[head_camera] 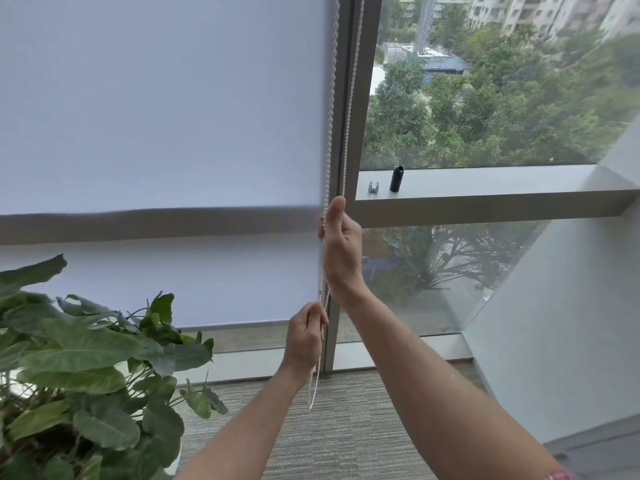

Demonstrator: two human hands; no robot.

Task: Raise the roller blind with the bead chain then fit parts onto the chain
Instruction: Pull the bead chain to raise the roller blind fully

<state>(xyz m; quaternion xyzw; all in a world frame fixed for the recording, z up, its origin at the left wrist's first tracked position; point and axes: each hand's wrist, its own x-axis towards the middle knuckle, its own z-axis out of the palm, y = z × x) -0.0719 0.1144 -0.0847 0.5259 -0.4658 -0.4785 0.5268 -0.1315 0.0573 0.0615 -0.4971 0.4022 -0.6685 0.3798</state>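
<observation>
Both hands are on the white bead chain (331, 98), which hangs in two strands down the edge of the roller blind (159, 109), right against the grey window frame (346, 81). The right hand (341, 244) is the higher one, thumb pointing up, fingers closed around a strand just below the level of the window ledge (485, 183). The left hand (306, 336) sits lower, close beneath it, its fingers pinched shut on the chain as well; the slack loop dangles below that wrist towards the carpet (346, 427).

The blind covers most of the left pane, its bottom edge down near the lower part of the glass, above the floor. On the ledge to the right of the frame stand two small parts side by side, near each other but not touching: a short silver metal piece (374, 187) and a taller black cylinder (397, 179). A large leafy plant (86, 358) fills the lower left corner.
</observation>
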